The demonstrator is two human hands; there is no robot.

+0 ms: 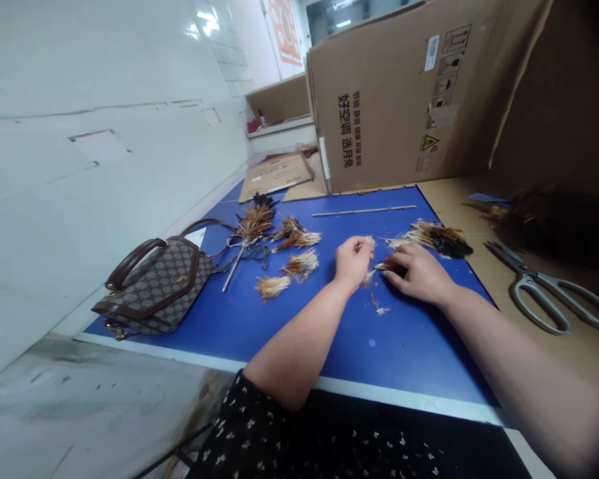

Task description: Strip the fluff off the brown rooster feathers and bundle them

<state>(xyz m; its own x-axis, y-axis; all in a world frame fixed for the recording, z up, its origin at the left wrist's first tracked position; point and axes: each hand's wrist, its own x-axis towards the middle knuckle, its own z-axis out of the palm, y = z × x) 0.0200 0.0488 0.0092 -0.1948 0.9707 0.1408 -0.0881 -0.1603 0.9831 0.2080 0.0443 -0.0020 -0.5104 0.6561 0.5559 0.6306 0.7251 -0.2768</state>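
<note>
Over the blue tabletop (299, 339), my left hand (352, 263) is closed in a pinch on small pale feathers (370, 242). Just to its right, my right hand (422, 273) has its thumb and fingers pressed together on a feather (380, 266), whose tip points toward the left hand. Loose fluff and feather scraps (379, 309) lie below the hands. Behind the right hand is a pile of brown, pale and black feathers (434, 234). Feather bunches (302, 264) lie left of my left hand, beside a partly feathered stick (233, 267), like a feather duster.
A patterned handbag (167, 286) stands at the left by the wall. Large scissors (534, 286) lie on cardboard at the right, near a dark feather heap (559, 223). A thin rod (364, 211) lies at the back, before a big cardboard box (379, 126).
</note>
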